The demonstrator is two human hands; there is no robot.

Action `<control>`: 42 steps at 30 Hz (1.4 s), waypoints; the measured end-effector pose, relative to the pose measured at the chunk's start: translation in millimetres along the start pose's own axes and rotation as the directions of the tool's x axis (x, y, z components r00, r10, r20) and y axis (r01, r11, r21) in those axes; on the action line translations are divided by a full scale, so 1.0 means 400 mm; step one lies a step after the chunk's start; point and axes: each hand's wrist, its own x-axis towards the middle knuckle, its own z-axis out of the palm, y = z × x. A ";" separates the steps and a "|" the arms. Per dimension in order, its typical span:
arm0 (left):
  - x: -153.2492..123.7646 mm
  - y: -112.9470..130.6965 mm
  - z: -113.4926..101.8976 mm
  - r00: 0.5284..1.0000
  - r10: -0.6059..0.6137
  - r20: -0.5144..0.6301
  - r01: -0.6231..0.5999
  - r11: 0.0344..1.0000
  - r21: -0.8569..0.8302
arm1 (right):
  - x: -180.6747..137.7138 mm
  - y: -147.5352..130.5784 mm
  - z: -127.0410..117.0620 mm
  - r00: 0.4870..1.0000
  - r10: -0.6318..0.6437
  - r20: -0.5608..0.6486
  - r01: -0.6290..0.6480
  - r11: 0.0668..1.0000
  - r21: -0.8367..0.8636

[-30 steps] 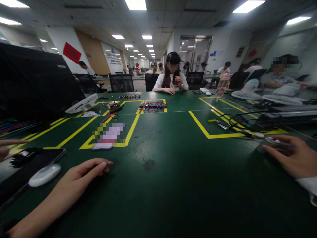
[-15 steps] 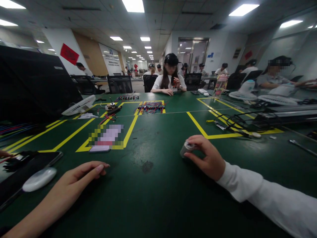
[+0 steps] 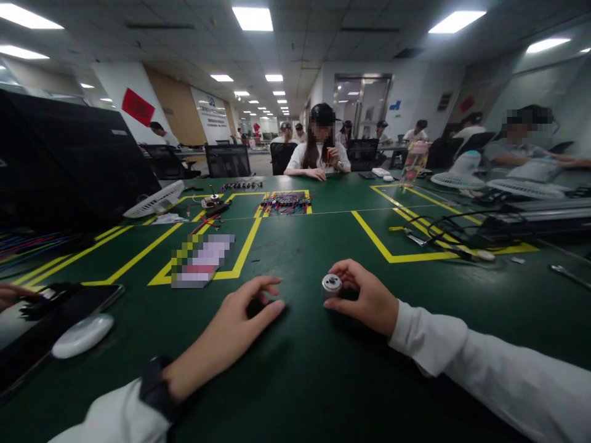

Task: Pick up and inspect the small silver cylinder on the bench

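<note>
a small metal cylinder [image 3: 331, 286] is being held by the right hand [image 3: 367, 301] above the middle of the green table [image 3: 295, 381]; its round, holed top is being turned upward and toward the camera. it is being pinched at the side, the thumb and fingers being closed on it. whether its base is being supported by the table cannot be told.

the left hand [image 3: 247, 317] is being held near it, to its left, the thumb and fingertips being spread apart with a gap between them. a black band [image 3: 158, 387] is being worn at the left wrist.

beyond the left hand, a pale flat object [image 3: 203, 261], blurred out by pixels, is being framed by yellow tape [image 3: 239, 264]. farther back, a tangle of coloured wires [image 3: 286, 202] is being bordered by more tape. at the left, a white rounded object [image 3: 83, 336] is being seen beside a dark flat slab [image 3: 104, 299], and part of another person's hand [image 3: 10, 295] is being cut off by the picture's edge. across the table, something orange is being held up by a seated person [image 3: 318, 154].
</note>
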 end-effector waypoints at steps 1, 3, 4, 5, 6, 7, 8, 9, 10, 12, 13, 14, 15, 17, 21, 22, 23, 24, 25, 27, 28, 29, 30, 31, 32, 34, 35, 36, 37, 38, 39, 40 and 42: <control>0.021 0.027 0.035 0.998 0.065 -0.009 -0.066 0.997 -0.040 | 0.003 0.000 -0.001 0.999 0.024 0.022 -0.024 0.999 0.023; 0.060 0.076 0.096 0.987 0.160 -0.035 -0.163 0.979 -0.125 | 0.006 0.002 -0.004 0.998 0.038 0.051 -0.041 0.998 0.055; 0.076 0.095 0.119 0.978 0.198 -0.063 -0.206 0.967 -0.151 | 0.007 0.004 -0.005 0.998 0.034 0.056 -0.038 0.997 0.066; 0.089 0.109 0.137 0.969 0.232 -0.079 -0.243 0.955 -0.173 | 0.007 0.005 -0.006 0.998 0.027 0.058 -0.031 0.997 0.075; 0.099 0.119 0.150 0.962 0.256 -0.100 -0.271 0.943 -0.191 | 0.006 0.006 -0.007 0.998 0.020 0.058 -0.025 0.996 0.083; 0.106 0.125 0.158 0.957 0.267 -0.117 -0.286 0.936 -0.207 | 0.006 0.007 -0.007 0.998 0.017 0.057 -0.022 0.996 0.090; 0.111 0.127 0.162 0.955 0.265 -0.132 -0.289 0.931 -0.222 | 0.005 0.007 -0.006 0.998 0.017 0.057 -0.022 0.995 0.094; 0.113 0.128 0.163 0.956 0.254 -0.146 -0.283 0.929 -0.238 | 0.005 0.006 -0.006 0.998 0.019 0.060 -0.025 0.995 0.093; 0.114 0.128 0.162 0.959 0.236 -0.157 -0.271 0.928 -0.255 | 0.005 0.005 -0.005 0.998 0.020 0.063 -0.026 0.996 0.088; 0.114 0.128 0.155 0.966 0.206 -0.160 -0.244 0.927 -0.285 | 0.004 0.000 -0.003 0.998 0.013 0.069 -0.018 0.997 0.077; 0.115 0.128 0.150 0.967 0.195 -0.161 -0.236 0.925 -0.296 | 0.004 -0.002 -0.003 0.998 0.004 0.070 -0.009 0.998 0.070; 0.115 0.128 0.144 0.967 0.187 -0.171 -0.232 0.925 -0.302 | 0.004 -0.004 -0.002 0.998 -0.004 0.067 0.000 0.998 0.063; 0.116 0.127 0.138 0.965 0.181 -0.188 -0.232 0.926 -0.300 | 0.004 -0.006 -0.002 0.998 -0.009 0.063 0.005 0.999 0.054; 0.118 0.118 0.126 0.955 0.176 -0.237 -0.238 0.935 -0.262 | 0.002 -0.009 -0.004 0.999 -0.009 0.053 0.007 1.000 0.025; 0.112 0.076 0.111 0.974 0.190 -0.124 -0.191 0.982 0.006 | -0.008 -0.012 -0.013 0.999 -0.010 0.053 0.012 0.999 -0.042; 0.109 0.064 0.110 0.982 0.176 -0.068 -0.169 0.980 0.102 | -0.011 -0.013 -0.016 0.999 -0.011 0.050 0.014 0.998 -0.061; 0.106 0.055 0.111 0.987 0.157 -0.024 -0.150 0.971 0.187 | -0.013 -0.014 -0.018 0.999 -0.010 0.046 0.014 0.997 -0.080; 0.104 0.048 0.112 0.990 0.140 0.003 -0.136 0.958 0.251 | -0.015 -0.014 -0.019 0.999 -0.008 0.041 0.012 0.995 -0.096; 0.103 0.043 0.114 0.992 0.129 0.014 -0.127 0.948 0.291 | -0.016 -0.014 -0.020 0.999 -0.005 0.034 0.009 0.994 -0.106; 0.102 0.040 0.116 0.992 0.122 0.024 -0.123 0.939 0.321 | -0.017 -0.010 -0.020 1.000 0.010 0.024 -0.009 0.998 -0.069; 0.103 0.040 0.116 0.992 0.121 0.029 -0.124 0.938 0.323 | -0.016 -0.006 -0.021 1.000 0.024 0.012 -0.024 1.000 -0.014; 0.104 0.040 0.115 0.992 0.120 0.034 -0.125 0.940 0.318 | -0.016 -0.002 -0.023 0.999 0.041 -0.007 -0.041 0.998 0.051; 0.104 0.041 0.112 0.992 0.121 0.038 -0.127 0.944 0.306 | -0.017 0.004 -0.028 0.998 0.059 -0.033 -0.055 0.992 0.113; 0.103 0.042 0.108 0.991 0.125 0.044 -0.133 0.950 0.284 | -0.018 0.010 -0.036 0.995 0.076 -0.064 -0.064 0.984 0.164; 0.101 0.042 0.101 0.990 0.131 0.047 -0.138 0.958 0.250 | -0.021 0.017 -0.049 0.991 0.087 -0.098 -0.066 0.978 0.197; 0.090 0.040 0.082 0.991 0.128 0.036 -0.132 0.979 0.158 | -0.035 0.035 -0.089 0.978 0.105 -0.182 -0.069 0.979 0.191; 0.081 0.037 0.069 0.993 0.115 0.022 -0.117 0.987 0.109 | -0.047 0.046 -0.117 0.965 0.116 -0.234 -0.079 0.983 0.163; 0.070 0.032 0.054 0.996 0.093 0.005 -0.093 0.994 0.065 | -0.061 0.059 -0.150 0.947 0.127 -0.295 -0.095 0.988 0.119; 0.056 0.026 0.035 0.998 0.061 -0.015 -0.060 0.998 0.029 | -0.079 0.074 -0.187 0.922 0.137 -0.363 -0.124 0.991 0.058; 0.041 0.018 0.014 0.999 0.026 -0.038 -0.026 1.000 0.003 | -0.101 0.091 -0.228 0.889 0.146 -0.434 -0.170 0.985 -0.016; 0.025 0.008 -0.009 0.998 -0.013 -0.056 0.013 1.000 -0.009 | -0.125 0.109 -0.271 0.853 0.150 -0.499 -0.227 0.969 -0.097; 0.008 -0.005 -0.034 0.995 -0.060 -0.078 0.060 0.998 -0.012 | -0.152 0.128 -0.316 0.815 0.145 -0.561 -0.288 0.941 -0.175; -0.027 -0.034 -0.088 0.976 -0.181 -0.117 0.180 0.983 -0.020 | -0.208 0.165 -0.402 0.765 0.131 -0.631 -0.403 0.861 -0.309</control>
